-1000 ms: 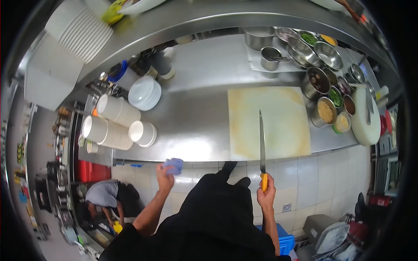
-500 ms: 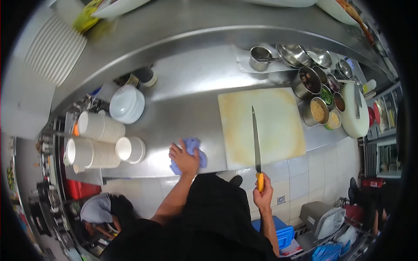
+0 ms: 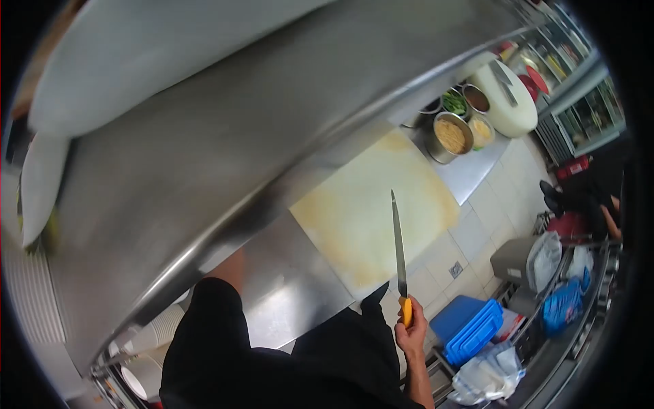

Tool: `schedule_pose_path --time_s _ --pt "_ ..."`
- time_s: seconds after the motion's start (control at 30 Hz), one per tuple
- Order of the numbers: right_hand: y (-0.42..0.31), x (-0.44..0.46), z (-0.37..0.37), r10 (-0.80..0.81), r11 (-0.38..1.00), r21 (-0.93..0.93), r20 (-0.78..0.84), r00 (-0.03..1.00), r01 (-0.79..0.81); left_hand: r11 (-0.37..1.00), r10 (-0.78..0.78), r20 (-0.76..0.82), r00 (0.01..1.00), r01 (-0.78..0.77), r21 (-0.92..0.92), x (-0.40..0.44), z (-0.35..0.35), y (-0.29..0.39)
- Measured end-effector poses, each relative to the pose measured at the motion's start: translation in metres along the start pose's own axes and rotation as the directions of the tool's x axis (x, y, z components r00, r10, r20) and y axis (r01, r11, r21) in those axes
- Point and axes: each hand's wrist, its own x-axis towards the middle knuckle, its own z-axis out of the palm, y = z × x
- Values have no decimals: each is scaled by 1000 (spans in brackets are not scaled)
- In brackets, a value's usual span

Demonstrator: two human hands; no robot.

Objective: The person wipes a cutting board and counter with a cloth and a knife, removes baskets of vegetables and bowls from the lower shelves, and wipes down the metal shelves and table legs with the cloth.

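Observation:
My right hand (image 3: 413, 332) is closed around the yellow handle of a long kitchen knife (image 3: 400, 255). Its narrow blade points away from me, over the near part of a large white cutting board (image 3: 371, 204) with yellowish stains. I cannot tell whether the blade touches the board. My left arm reaches forward beneath the overhead steel shelf (image 3: 225, 157), which hides the left hand. Only a bit of forearm shows past the black sleeve. The purple cloth from the earlier view is out of sight.
Metal pots, one holding shredded food (image 3: 452, 135), stand beyond the board's right corner. Beside them a knife lies on a round white block (image 3: 507, 102). White bowls (image 3: 146, 375) are at lower left. On the right are a blue bin (image 3: 466, 327), a grey bin (image 3: 514, 262) and a seated person's legs.
My view has tilted and moved closer to the shelf. The left hand has left the purple cloth's earlier spot in view and gone under the shelf. The right hand still holds the knife.

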Motion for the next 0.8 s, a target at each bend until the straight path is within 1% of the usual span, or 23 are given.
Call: schedule_pose_path --time_s 0.03,0.07,0.1,0.13,0.17,0.2,0.3,0.33,0.4,0.43,0.47,0.5,0.53,0.57,0.6,0.63,0.7,0.73,0.77,0.8 --pt "0 -5 0 28 999 19 -25 999 -27 997 18 43 999 -22 78 15 10 3" --pt "0 -10 0 54 998 37 -40 998 -52 981 119 63 991 -127 145 21 20 6" --pt "3 -12 2 51 996 70 -47 998 -47 937 286 53 957 -290 196 15 27 9" --pt "10 -4 1 57 996 71 -48 997 -54 804 565 -33 825 -540 249 -5 37 16" --pt "12 -8 5 28 992 121 -75 997 -19 724 656 32 754 -641 254 -19 31 17" --pt "14 -11 7 2 985 170 -95 995 15 664 741 17 672 -736 131 -28 40 3" --pt "11 -7 9 -12 982 185 -57 998 22 584 807 -103 581 -812 0 -98 34 -32" --pt "6 -7 6 -18 982 185 -43 999 26 606 795 -14 606 -795 34 -141 -1 -30" --pt "-1 -3 -3 -42 994 100 24 999 40 658 753 -1 658 -753 -6 -221 -16 -52" --pt "17 -3 -9 -192 981 26 31 981 191 665 747 -1 665 -746 -27 -266 -21 -69" --pt "18 -7 -13 -141 989 49 67 988 138 655 754 11 657 -749 -102 -318 -21 -85" --pt "26 -11 -15 -156 985 90 69 985 150 609 779 22 627 -748 -265 -378 -12 -107" --pt "34 -14 -15 -173 978 131 76 982 162 545 799 33 600 -701 -459 -427 -12 -125" --pt "40 -18 -18 -190 975 143 122 974 173 495 805 50 590 -624 -605 -465 -22 -131" --pt "49 -16 -24 -187 973 161 115 976 167 458 814 96 573 -531 -713 -484 -49 -117" --pt "55 -21 -25 -186 969 182 97 978 166 527 728 139 671 -419 -740 -484 -76 -111" --pt "60 -41 -29 -215 966 169 120 969 194 530 569 51 821 -319 -785 -454 -69 -135" --pt "62 -48 -34 -236 965 146 119 964 218 682 472 20 881 -351 -642 -413 -88 -143" --pt "67 -55 -37 -239 963 156 121 963 220 820 367 -12 930 -329 -467 -371 -107 -151" --pt "71 -63 -40 -248 961 156 126 961 228 920 258 -43 965 -259 -294 -330 -127 -158"
